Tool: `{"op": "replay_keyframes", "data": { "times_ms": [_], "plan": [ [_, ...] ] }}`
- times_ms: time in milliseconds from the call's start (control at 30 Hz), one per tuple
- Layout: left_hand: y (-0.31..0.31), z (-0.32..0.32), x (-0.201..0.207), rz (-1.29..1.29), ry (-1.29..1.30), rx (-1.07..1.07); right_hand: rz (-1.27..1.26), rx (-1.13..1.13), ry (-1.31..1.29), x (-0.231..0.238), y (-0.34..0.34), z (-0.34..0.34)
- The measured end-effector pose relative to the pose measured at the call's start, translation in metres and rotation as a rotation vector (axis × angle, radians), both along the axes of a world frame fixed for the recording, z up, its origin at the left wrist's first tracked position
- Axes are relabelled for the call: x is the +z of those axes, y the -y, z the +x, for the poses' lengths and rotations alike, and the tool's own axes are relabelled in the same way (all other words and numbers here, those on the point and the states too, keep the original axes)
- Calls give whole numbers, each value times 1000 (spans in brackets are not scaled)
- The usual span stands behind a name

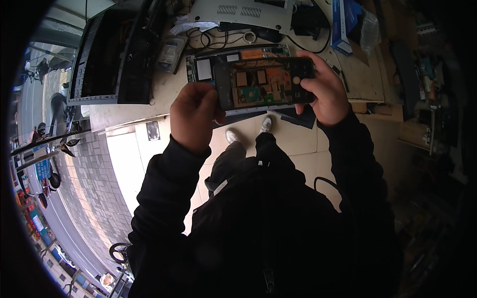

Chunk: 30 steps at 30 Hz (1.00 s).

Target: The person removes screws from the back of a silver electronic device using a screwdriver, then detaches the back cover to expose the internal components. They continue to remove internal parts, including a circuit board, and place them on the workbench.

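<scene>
A black smartphone (266,82) is held sideways above the near edge of the workbench. My left hand (195,116) grips its left end, fingers curled in and thumb along the edge. Around the other end wraps my right hand (329,92), its thumb on the screen beside a round on-screen button. The lit screen shows a camera picture of green and copper-coloured circuit boards. Beneath and behind the phone lies an opened electronic device (202,68), with boards and pale rectangular parts showing; the phone hides much of it.
An open black computer case (107,57) stands on the left, with a hard drive (171,53) beside it. Behind the device are black cables (206,37), a ring-shaped roll (250,37) and a vented silver panel (238,12). A blue-and-white box (342,27) sits at back right.
</scene>
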State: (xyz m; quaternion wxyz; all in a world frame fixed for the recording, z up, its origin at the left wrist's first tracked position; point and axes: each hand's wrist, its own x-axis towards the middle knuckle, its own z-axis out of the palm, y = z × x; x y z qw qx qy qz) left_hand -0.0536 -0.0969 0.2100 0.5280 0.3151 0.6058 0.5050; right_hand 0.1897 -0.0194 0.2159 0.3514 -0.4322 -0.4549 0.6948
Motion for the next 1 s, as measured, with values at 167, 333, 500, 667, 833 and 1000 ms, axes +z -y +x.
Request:
{"op": "replay_keyframes", "data": {
  "times_ms": [167,333,500,667,833,1000],
  "plan": [
    [5,0,1,3,23,-3,13,15,17,4,3,2],
    [8,6,9,2,65,-31,2,-25,-1,14,7,7],
    [11,9,24,23,-3,-69,34,-43,28,29,13,9],
    [13,9,30,45,6,-60,40,-52,9,37,16,8],
    [16,8,34,46,11,-59,57,-60,2,39,18,7],
    [18,7,32,67,5,-57,87,-67,29,40,18,4]
  ]
}}
